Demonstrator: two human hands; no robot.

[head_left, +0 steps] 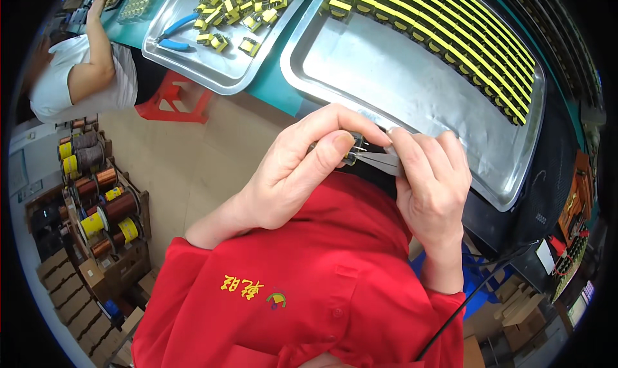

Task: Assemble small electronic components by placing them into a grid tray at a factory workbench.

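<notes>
My left hand (293, 165) pinches a small dark transformer (351, 155) with thin metal pins between thumb and fingers, in front of my red shirt. Most of the part is hidden by those fingers. In my right hand (432, 178) is a pair of pointed metal tweezers (382, 162), their tips at the pins of the transformer. Whether the tips grip a pin or wire is too small to tell. Both hands are close together at the near edge of a large metal tray (380, 62), which carries neat rows of yellow-and-black transformers (444, 36).
A second metal tray (215, 65) at the upper left holds a loose heap of similar transformers (235, 7) and a blue-handled hand tool (175, 33). A co-worker (90, 72) sits by a red stool (170, 101). Wire spools (119, 207) stand at left; a black cable (467, 303) hangs at right.
</notes>
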